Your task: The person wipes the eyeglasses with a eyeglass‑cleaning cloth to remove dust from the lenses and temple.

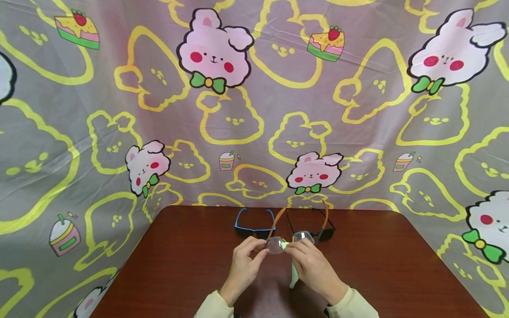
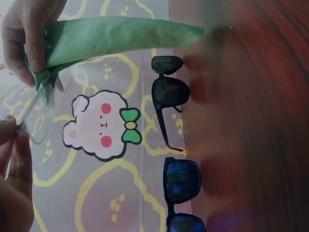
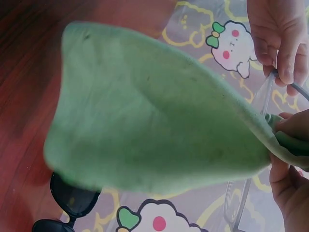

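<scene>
Clear-lensed eyeglasses (image 1: 275, 245) with brown temples are held up over the table, temples pointing away from me. My left hand (image 1: 244, 264) pinches them at the left lens's outer corner, beside the hinge. At the bridge, my right hand (image 1: 316, 269) pinches a green cloth (image 3: 145, 106) against the frame. The loose part of this cloth hangs below the right fingers as a long flap; in the left wrist view the cloth (image 2: 120, 36) looks folded to a point. Part of the bridge is hidden behind the fingers and cloth.
Blue-framed sunglasses (image 1: 254, 230) and black sunglasses (image 1: 327, 234) rest with temples unfolded near the back edge of the brown table (image 1: 179, 256). A patterned curtain (image 1: 246, 119) with cartoon bears surrounds the table at the back and both sides.
</scene>
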`<state>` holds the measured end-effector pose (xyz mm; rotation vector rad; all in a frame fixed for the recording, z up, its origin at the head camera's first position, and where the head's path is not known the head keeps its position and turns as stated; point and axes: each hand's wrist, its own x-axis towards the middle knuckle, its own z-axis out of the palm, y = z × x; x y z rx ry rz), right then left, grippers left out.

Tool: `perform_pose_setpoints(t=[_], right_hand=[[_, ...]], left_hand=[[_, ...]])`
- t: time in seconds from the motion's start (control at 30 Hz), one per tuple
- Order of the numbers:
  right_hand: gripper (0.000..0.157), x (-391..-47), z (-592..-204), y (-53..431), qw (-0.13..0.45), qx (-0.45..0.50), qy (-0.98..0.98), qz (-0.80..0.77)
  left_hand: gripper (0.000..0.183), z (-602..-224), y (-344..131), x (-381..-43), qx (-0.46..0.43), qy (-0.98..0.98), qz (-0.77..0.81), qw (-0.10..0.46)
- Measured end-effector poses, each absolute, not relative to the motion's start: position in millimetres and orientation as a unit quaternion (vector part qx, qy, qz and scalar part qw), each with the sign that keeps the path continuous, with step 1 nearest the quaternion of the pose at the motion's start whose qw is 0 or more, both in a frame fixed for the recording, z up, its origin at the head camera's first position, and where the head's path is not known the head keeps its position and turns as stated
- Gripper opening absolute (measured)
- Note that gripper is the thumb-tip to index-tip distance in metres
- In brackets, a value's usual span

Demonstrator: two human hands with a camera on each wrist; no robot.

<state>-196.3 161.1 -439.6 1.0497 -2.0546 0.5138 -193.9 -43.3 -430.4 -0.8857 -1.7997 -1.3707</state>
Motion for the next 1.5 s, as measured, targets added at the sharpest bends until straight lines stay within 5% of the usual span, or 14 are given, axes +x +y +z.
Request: perform_pose_setpoints(t=[0.43,0.97,1.23,1.5], right_hand=[[0.044,-195.0,-438.0,158.9,0.368,0.426,-0.804,0.191],[0.036,-194.5,-440.6,154.5,0.380,0.401,-0.815,0.173],[0.044,-194.6,-440.8,151.4,0.390,0.377,-0.822,0.177],[0.032,-197.5,-442.6,146.4,0.435,0.361,-0.798,0.208]], left_hand=[[0.023,-465.7,-44.6,-217.8,-0.368,-0.701,-0.505,0.345],[0.020,-466.8,-43.3,-216.2,-0.404,-0.692,-0.475,0.364],[0.019,-466.9,-42.7,-216.4,-0.406,-0.696,-0.464,0.368],[0.020,-465.9,-40.9,-217.1,-0.412,-0.698,-0.452,0.373]])
